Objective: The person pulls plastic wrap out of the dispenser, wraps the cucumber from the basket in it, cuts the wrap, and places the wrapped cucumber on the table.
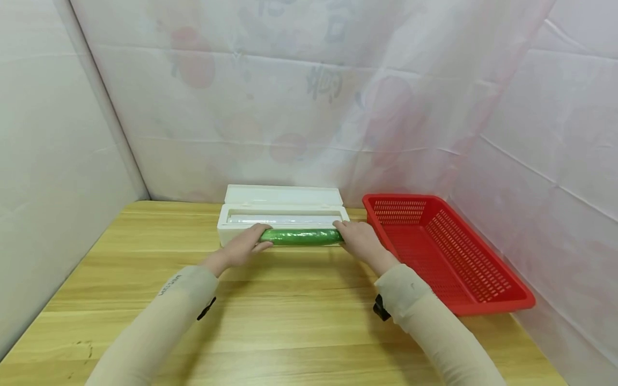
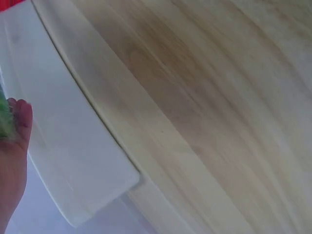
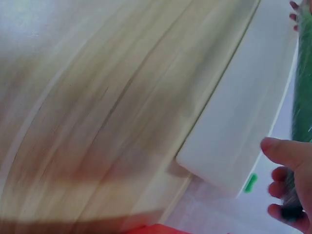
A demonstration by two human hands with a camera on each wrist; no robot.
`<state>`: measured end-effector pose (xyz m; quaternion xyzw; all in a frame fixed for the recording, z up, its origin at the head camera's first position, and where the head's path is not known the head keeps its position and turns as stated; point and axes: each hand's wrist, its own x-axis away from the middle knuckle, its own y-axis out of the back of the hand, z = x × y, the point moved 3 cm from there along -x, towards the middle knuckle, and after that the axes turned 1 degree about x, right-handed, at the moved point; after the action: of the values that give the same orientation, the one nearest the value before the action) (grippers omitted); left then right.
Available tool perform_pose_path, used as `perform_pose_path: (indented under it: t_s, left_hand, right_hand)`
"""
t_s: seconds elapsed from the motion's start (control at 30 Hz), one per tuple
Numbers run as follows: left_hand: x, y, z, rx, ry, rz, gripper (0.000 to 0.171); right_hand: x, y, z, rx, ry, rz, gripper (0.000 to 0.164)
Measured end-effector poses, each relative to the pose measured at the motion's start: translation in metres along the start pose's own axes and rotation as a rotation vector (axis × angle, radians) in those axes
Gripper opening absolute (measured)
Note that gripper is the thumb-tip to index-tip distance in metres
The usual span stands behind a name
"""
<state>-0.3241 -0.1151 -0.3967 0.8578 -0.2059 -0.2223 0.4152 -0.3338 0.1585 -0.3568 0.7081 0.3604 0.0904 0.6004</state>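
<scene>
A long green cucumber [image 1: 301,237] with a shiny film over it lies level between both hands, along the front of a white cling film box [image 1: 227,229]. Its left end is gripped by my left hand [image 1: 243,245], thumb below and fingers above. My right hand [image 1: 363,241] holds the other end; in the right wrist view its fingers and thumb curl round the cucumber [image 3: 303,83]. The box's lid [image 1: 284,195] stands raised at the back, and a pale roll [image 1: 285,219] rests inside. Only part of the left hand [image 2: 18,129] shows in the left wrist view.
To the right stands a red perforated plastic basket [image 1: 463,308], its near left wall beside the right forearm. The wooden table [image 1: 285,321] stretches in front of the box. White printed curtains [image 1: 289,107] hang behind and at both sides.
</scene>
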Motion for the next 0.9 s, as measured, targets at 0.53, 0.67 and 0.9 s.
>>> perform_pose_path:
  t_s: [0.53, 0.67, 0.9]
  left_hand:
    - [0.0009, -0.0011, -0.0043, -0.404, -0.144, -0.13, 0.055]
    - [0.0007, -0.0019, -0.0045, -0.34, -0.107, -0.065, 0.051]
    - [0.004, -0.003, -0.0066, -0.304, -0.124, -0.043, 0.069]
  right_hand:
    - [-0.0062, 0.004, -0.0048, -0.023, -0.016, 0.06, 0.023]
    - [-0.0079, 0.0035, -0.0024, 0.045, 0.047, -0.019, 0.041]
    - [-0.0064, -0.0022, -0.0007, 0.023, 0.069, -0.033, 0.026]
